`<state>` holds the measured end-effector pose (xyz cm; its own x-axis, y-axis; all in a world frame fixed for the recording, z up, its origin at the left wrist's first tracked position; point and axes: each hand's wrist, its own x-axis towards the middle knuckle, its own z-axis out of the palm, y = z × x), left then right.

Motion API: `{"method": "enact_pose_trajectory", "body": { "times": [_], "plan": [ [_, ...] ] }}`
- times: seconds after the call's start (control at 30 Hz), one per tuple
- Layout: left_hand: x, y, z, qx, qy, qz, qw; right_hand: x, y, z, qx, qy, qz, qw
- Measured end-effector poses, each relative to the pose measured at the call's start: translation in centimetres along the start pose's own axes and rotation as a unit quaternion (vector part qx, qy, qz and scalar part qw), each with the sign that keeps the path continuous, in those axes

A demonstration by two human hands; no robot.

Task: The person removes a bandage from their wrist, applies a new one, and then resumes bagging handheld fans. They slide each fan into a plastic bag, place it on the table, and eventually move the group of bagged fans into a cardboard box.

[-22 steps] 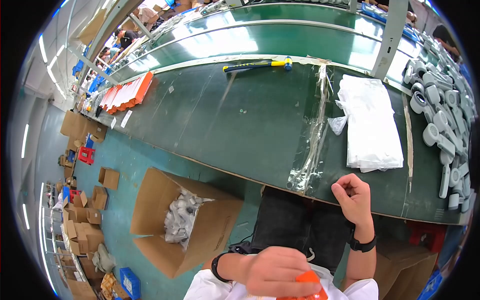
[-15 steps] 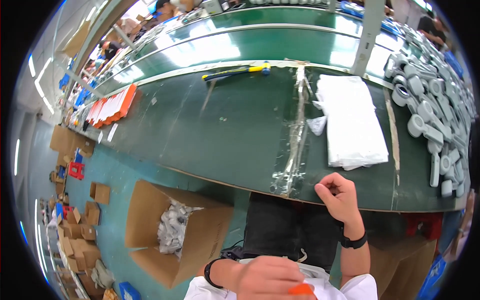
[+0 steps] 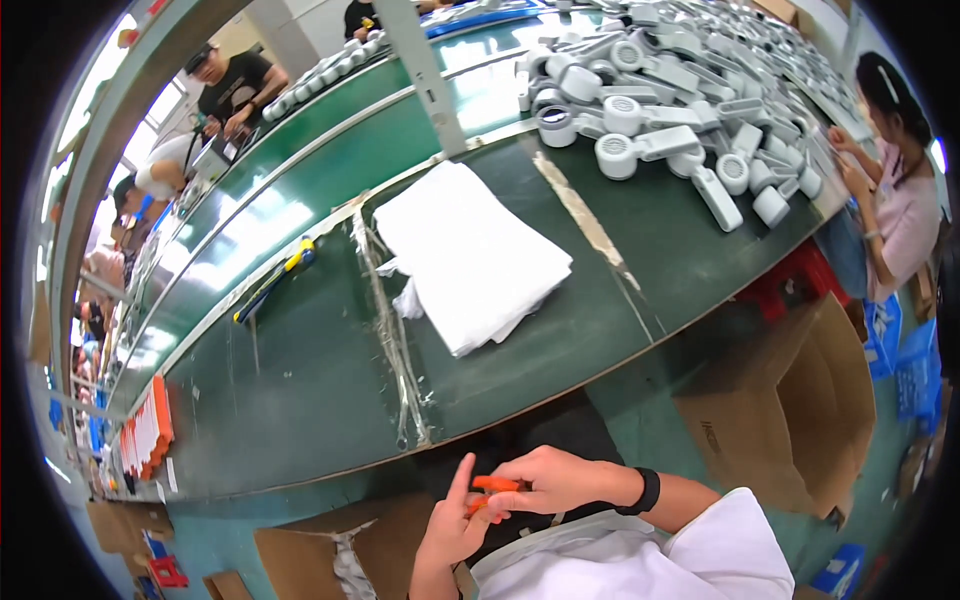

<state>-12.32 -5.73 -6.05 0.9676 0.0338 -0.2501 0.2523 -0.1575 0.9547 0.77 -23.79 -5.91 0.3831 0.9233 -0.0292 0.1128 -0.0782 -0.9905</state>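
Note:
My hands meet in front of my body, just below the near edge of the workbench. A small orange thing (image 3: pixel 497 483) shows between them; fingers cover most of it, so its kind is unclear. My right hand (image 3: pixel 550 480) pinches it between thumb and fingers. My left hand (image 3: pixel 452 528) has its index finger pointing up, while its other fingers curl round the lower orange part. Past the hands, on the green bench (image 3: pixel 300 410), lies a stack of white sheets or bags (image 3: pixel 470 255).
Grey handheld fans (image 3: pixel 640 115) are heaped at the back right. A yellow-and-dark hammer (image 3: pixel 275 280) and a row of orange-and-white pieces (image 3: pixel 148 430) lie to the left. Open cardboard boxes (image 3: pixel 790 400) (image 3: pixel 330 560) stand on the floor. A person (image 3: pixel 890 190) sits at right.
My view has swung to the right. My right hand has come back from the bench edge to my left hand, which held the orange thing; both hands are now at it.

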Motion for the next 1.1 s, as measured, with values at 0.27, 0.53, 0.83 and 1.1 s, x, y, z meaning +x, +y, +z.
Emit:
{"method": "enact_pose_trajectory", "body": {
  "times": [0.27,0.53,0.83,1.1],
  "plan": [
    [2.6,1.5,1.8,0.097,-0.19,0.023,0.977,-4.8,1.2,-1.8,-0.003,-0.002,0.019,1.0],
    [1.2,0.1,-4.4,0.039,0.121,0.215,0.968,-12.2,14.6,-12.2,0.152,0.332,0.294,0.884],
    [5.0,-0.6,-10.6,0.015,0.407,0.159,0.899,-9.6,32.5,-18.3,-0.319,0.365,0.002,0.875],
    [5.7,-1.7,-10.2,0.032,0.411,0.139,0.901,-8.8,26.6,-15.7,-0.296,0.217,0.079,0.927]
  ]
}}
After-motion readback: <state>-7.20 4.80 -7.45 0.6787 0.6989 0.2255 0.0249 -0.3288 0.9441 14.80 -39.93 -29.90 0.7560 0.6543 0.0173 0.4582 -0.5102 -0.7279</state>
